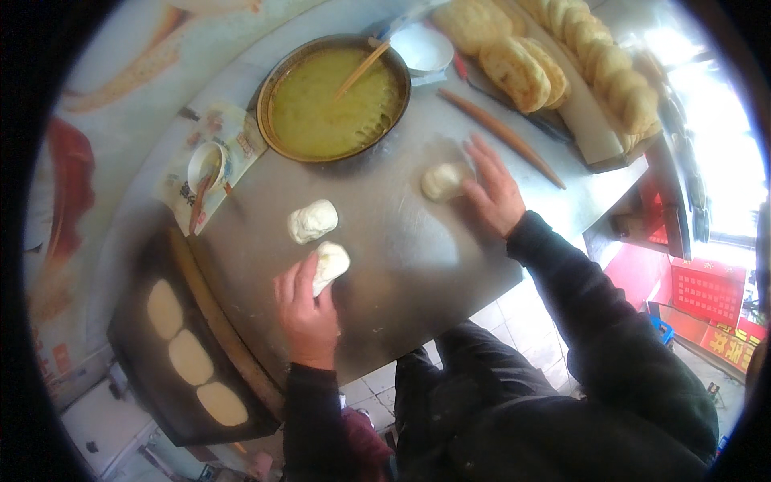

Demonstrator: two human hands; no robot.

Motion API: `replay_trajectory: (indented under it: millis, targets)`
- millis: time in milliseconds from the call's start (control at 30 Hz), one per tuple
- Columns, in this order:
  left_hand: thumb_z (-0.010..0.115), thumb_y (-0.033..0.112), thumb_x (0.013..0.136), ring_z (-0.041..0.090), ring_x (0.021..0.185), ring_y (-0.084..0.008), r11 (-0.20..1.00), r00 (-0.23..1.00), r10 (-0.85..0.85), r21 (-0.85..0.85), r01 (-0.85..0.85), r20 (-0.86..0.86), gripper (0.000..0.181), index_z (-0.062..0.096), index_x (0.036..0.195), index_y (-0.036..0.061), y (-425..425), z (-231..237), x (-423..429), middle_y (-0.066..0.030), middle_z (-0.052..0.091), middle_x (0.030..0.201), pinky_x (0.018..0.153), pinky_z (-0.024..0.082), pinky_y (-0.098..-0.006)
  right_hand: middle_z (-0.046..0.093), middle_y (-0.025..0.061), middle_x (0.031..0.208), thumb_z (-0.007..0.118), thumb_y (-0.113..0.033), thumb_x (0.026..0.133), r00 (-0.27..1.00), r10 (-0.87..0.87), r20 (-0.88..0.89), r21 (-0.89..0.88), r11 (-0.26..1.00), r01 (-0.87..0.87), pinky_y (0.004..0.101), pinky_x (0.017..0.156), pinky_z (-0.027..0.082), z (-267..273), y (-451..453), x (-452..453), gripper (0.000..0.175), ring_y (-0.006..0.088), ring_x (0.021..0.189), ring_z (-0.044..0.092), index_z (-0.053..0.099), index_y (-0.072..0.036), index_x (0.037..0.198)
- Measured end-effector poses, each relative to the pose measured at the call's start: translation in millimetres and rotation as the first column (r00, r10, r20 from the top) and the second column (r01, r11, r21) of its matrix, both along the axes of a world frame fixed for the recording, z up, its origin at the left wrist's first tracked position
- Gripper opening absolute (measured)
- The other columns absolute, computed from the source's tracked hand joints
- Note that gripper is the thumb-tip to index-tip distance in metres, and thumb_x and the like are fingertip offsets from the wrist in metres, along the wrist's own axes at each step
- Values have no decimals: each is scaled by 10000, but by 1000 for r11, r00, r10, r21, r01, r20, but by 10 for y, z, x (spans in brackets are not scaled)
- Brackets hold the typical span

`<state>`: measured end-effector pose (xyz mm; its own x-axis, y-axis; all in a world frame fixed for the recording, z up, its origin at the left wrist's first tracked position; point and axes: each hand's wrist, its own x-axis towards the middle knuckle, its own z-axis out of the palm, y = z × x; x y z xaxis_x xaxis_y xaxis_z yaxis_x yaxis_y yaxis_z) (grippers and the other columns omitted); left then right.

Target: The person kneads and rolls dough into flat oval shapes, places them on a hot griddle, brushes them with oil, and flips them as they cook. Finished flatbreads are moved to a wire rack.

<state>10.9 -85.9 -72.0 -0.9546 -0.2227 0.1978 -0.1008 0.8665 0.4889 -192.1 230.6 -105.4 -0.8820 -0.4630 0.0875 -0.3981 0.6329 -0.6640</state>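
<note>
My left hand [307,307] holds a piece of white dough [330,265] between thumb and fingers above the metal worktop [385,301]. Just beyond it lies another rolled dough piece [312,221]. At the right, my right hand [494,190] has its fingers spread at the edge of a rounded dough piece [443,182]; whether the fingertips press on it is hard to tell. A tapered wooden rolling pin [503,138] lies beyond this hand. Farther back stands a wide pan [334,99] of yellowish-green liquid with wooden chopsticks [362,69] in it.
Three flat dough rounds [191,356] lie on a dark griddle [144,376] at the left. A small bowl [208,167] with a brush stands near the worktop's left edge. Baked flatbreads [517,72], a tray of more breads [602,150] and a white bowl [421,48] occupy the back right.
</note>
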Motion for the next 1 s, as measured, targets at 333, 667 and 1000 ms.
replay_trajectory:
  millis: [333,667,1000]
  targets:
    - [751,276,912,276,1576,-407,966,940,-255,11,259,226,850,351,1599,-25,442,-132,-81,-242,345,1670,1287,186,-543,303,213,1702,691,-201,955,995,27,-96,82,996,-19,464,1283,280,-24,171,315,765,382,1559,328,357,-46,1626]
    - [690,281,952,222,1595,-419,961,937,-261,157,228,233,820,321,1604,-54,454,-188,-51,-241,290,1702,1295,138,-553,312,154,1711,753,-245,917,950,269,-158,337,919,-204,511,1301,219,135,-194,335,850,321,1595,274,335,-80,1639]
    - [664,51,926,351,1522,-425,976,965,181,89,-200,187,656,440,1541,8,273,-243,1068,-245,421,1610,1246,284,-512,484,207,1576,692,-53,917,968,83,-237,-23,996,-91,490,1185,393,139,-7,411,515,378,1453,469,582,-39,1421]
